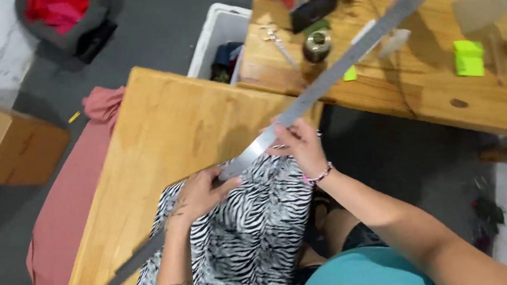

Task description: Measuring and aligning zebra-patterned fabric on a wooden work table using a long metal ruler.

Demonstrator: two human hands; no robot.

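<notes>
Even, bright indoor light washes the wooden worktop [172,127], with soft shadows under the long metal ruler [324,83]. Toward one o'clock the ruler's far end blurs and the bench bends with lens distortion; the centre stays sharp.

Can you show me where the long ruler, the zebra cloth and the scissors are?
long metal ruler [324,83]: head view, on the middle of its flat blade.
zebra-striped cloth [247,236]: head view, on its middle.
scissors [275,39]: head view, on the blades near the handles.
</notes>
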